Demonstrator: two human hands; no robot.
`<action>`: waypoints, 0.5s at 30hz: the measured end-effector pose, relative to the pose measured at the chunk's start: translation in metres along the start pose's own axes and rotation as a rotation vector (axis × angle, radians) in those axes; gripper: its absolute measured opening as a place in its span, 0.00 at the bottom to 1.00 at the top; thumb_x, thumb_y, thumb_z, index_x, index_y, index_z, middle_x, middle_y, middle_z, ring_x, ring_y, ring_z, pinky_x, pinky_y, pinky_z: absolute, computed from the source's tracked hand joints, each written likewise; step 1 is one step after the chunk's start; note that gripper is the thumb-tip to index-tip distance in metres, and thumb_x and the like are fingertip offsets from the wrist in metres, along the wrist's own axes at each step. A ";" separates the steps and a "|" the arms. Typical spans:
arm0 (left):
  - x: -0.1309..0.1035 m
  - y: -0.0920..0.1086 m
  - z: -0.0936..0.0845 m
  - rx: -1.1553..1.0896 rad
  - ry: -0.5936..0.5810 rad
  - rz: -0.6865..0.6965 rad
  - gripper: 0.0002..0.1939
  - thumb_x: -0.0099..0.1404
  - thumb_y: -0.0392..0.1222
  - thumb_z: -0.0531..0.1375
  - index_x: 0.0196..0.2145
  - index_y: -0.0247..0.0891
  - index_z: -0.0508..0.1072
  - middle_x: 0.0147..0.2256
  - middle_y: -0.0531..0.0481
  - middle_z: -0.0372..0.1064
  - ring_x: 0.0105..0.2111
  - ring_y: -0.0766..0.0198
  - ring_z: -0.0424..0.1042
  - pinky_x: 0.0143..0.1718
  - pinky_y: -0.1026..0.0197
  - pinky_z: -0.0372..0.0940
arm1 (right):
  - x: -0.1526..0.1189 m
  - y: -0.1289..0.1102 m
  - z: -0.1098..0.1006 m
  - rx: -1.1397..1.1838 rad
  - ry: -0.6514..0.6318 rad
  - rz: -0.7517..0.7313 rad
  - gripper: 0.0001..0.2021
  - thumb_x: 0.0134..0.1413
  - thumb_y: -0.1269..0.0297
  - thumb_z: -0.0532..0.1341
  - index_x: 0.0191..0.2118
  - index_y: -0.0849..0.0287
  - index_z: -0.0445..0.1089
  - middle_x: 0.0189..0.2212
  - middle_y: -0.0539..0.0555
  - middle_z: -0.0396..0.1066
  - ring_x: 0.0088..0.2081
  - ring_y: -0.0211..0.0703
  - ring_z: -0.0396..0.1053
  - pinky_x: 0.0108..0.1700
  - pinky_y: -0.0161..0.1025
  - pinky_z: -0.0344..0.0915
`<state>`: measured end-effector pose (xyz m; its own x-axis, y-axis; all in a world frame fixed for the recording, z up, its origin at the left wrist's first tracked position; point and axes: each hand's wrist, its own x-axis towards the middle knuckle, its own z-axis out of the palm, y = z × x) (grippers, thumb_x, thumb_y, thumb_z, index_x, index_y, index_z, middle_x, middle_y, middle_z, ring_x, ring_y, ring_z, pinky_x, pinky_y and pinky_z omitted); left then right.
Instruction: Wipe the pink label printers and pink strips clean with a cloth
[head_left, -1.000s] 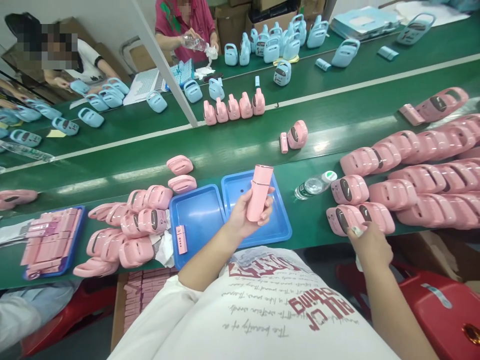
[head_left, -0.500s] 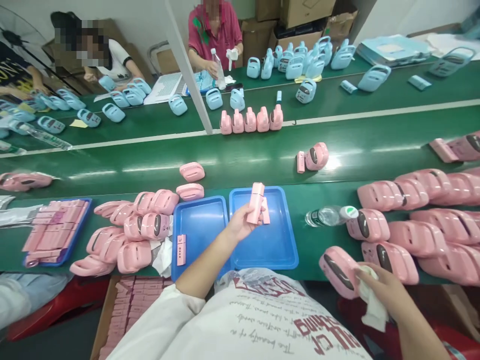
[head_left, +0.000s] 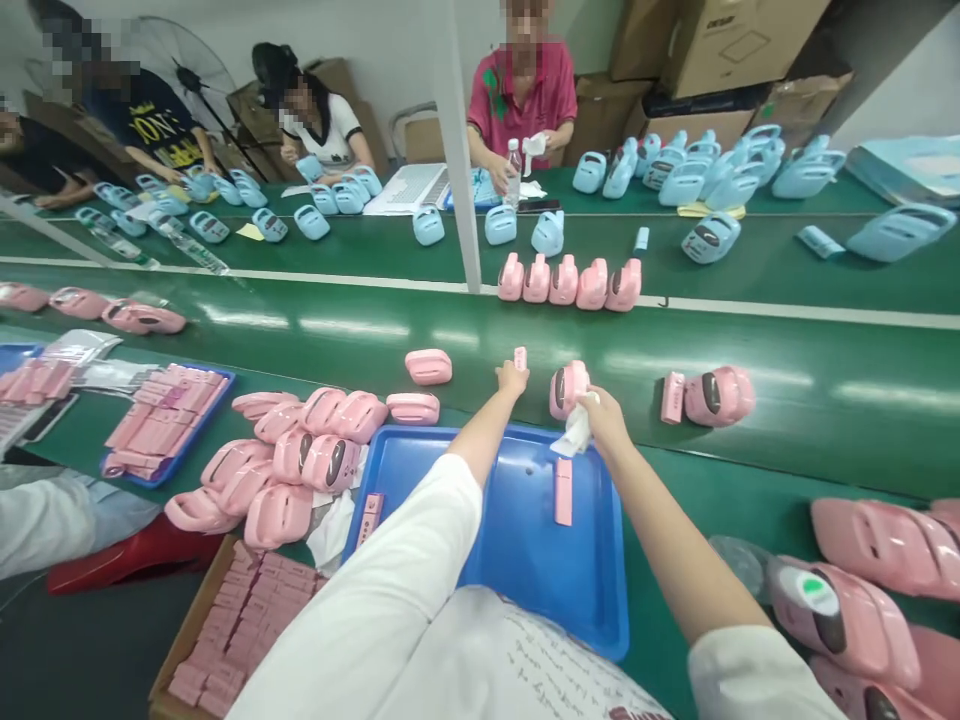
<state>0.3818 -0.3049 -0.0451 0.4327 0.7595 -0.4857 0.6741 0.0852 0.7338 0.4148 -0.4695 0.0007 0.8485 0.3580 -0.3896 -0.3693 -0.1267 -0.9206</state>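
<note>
My left hand (head_left: pixel 512 378) reaches out over the green belt, its fingers closed on a small pink oblong block (head_left: pixel 520 358). To its right, my right hand (head_left: pixel 606 418) grips a pink rounded device with a handle and dark panel (head_left: pixel 568 386), and a crumpled white cloth (head_left: pixel 574 434) hangs from the same hand. The device is at the belt's near side; whether it touches the surface I cannot tell. Below my arms is a blue tray (head_left: pixel 525 560), with one pink block (head_left: pixel 563 492) inside and another (head_left: pixel 370 518) at its left.
Pink devices (head_left: pixel 281 515) crowd the left bench, beside a tray of pink blocks (head_left: pixel 165 415). More devices (head_left: pixel 877 550) and a clear bottle (head_left: pixel 739 565) are on the right. A device and block pair (head_left: pixel 720 396) is on the belt. A post (head_left: pixel 457 150) rises ahead; co-workers sit beyond.
Both hands have moved forward from the tray and right bench to the belt, carrying a block, and a device with the cloth. The view has shifted left.
</note>
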 end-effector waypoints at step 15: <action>0.036 -0.024 -0.110 -0.248 0.701 -0.268 0.18 0.67 0.48 0.55 0.50 0.36 0.67 0.50 0.43 0.66 0.47 0.58 0.68 0.47 0.49 0.67 | 0.065 0.020 0.048 0.144 -0.116 0.085 0.13 0.32 0.69 0.55 0.31 0.58 0.65 0.25 0.50 0.72 0.25 0.38 0.68 0.28 0.35 0.66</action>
<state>0.3150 -0.2092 -0.0280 -0.2597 0.9150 -0.3087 0.5135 0.4016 0.7583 0.4445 -0.4042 -0.0420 0.7655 0.4569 -0.4531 -0.4954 -0.0309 -0.8681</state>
